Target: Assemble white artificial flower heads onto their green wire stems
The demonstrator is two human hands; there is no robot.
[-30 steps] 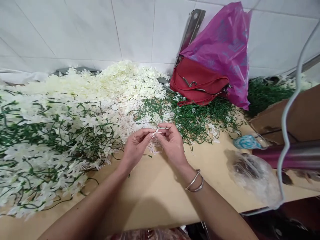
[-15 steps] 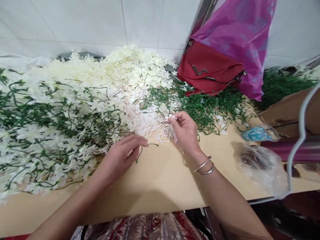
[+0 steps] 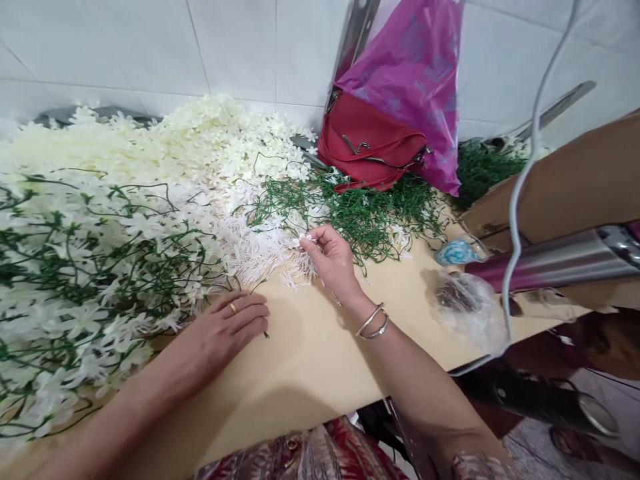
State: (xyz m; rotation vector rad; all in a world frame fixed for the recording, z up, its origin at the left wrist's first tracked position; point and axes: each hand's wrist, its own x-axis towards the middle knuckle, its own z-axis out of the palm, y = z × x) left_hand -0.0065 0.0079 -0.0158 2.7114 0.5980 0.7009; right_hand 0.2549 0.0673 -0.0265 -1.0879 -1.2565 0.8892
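My right hand [image 3: 333,263] pinches a small white artificial flower piece [image 3: 305,241] between thumb and fingertips, just above a heap of thin white stick-like pieces [image 3: 257,257]. Palm down and low over the table, my left hand [image 3: 230,327] has its fingers curled round a thin green plastic stem [image 3: 266,335], whose ends show beside the fingers; its middle is hidden. Left of that hand lies a big pile of white flowers on green stems [image 3: 100,267]. Loose green stems [image 3: 370,220] spread beyond my right hand.
Cream flower heads [image 3: 215,133] are heaped along the tiled wall. A red bag [image 3: 370,140] sits under a purple plastic bag [image 3: 410,80]. To the right are a clear plastic bag [image 3: 470,307], a metallic flask [image 3: 560,257], a cardboard box [image 3: 570,173] and a hanging white cable [image 3: 515,220].
The view has swung to the right, so everything sits further left. My left hand has turned palm down and lowered over the green stem. My right hand keeps its pinch on the white flower piece.
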